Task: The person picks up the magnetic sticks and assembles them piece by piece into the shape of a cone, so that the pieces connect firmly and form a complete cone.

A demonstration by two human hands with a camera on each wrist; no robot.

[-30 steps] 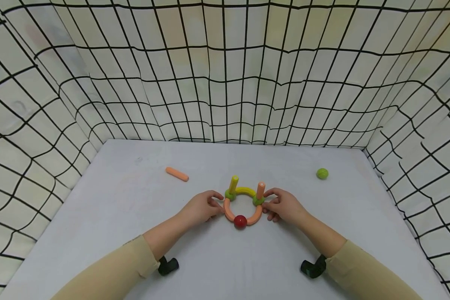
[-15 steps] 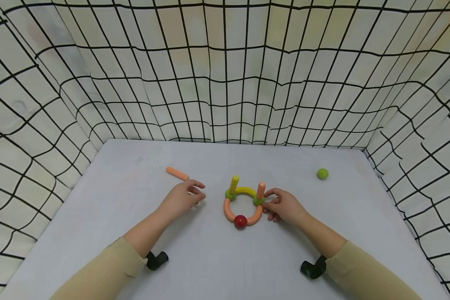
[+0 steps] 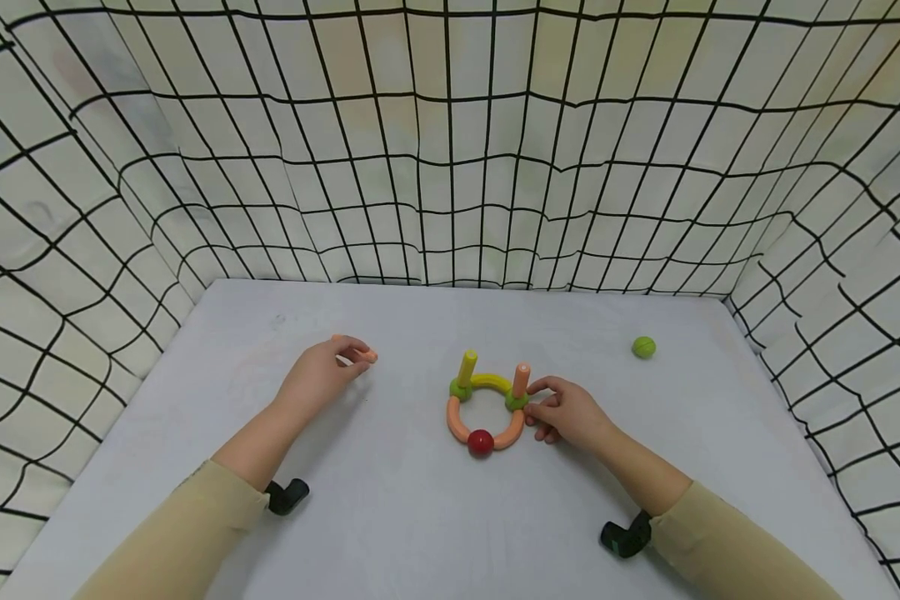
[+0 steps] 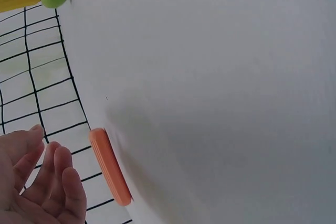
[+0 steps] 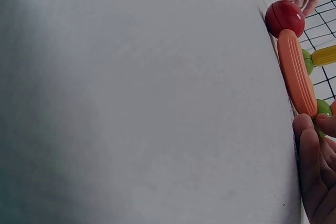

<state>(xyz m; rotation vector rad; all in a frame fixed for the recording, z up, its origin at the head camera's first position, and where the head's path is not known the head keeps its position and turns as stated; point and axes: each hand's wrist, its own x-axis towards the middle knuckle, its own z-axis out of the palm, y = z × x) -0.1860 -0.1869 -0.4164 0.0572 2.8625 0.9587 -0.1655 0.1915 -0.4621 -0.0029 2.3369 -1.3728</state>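
In the head view my left hand point(image 3: 317, 373) is over a straight orange rod point(image 4: 110, 167), covering most of it. The left wrist view shows a gap between the rod and my loosely bent fingers point(image 4: 48, 174). My right hand point(image 3: 570, 414) pinches a green ball connector point(image 3: 517, 401) at the right of a toy ring. This ring joins two curved orange pieces point(image 3: 456, 421), a curved yellow piece point(image 3: 491, 381), a red ball point(image 3: 481, 442) and another green ball point(image 3: 461, 388). A yellow rod point(image 3: 467, 367) and a short orange rod point(image 3: 521, 380) stand up from the green balls.
A loose green ball point(image 3: 644, 347) lies at the back right of the white table point(image 3: 450, 533). Black netting point(image 3: 450, 183) over pale walls encloses the back and both sides. Black wrist mounts point(image 3: 288, 497) stick out below both sleeves.
My left hand has left the ring's left side and moved left and back to the loose orange rod. My right hand and the ring have stayed in place.
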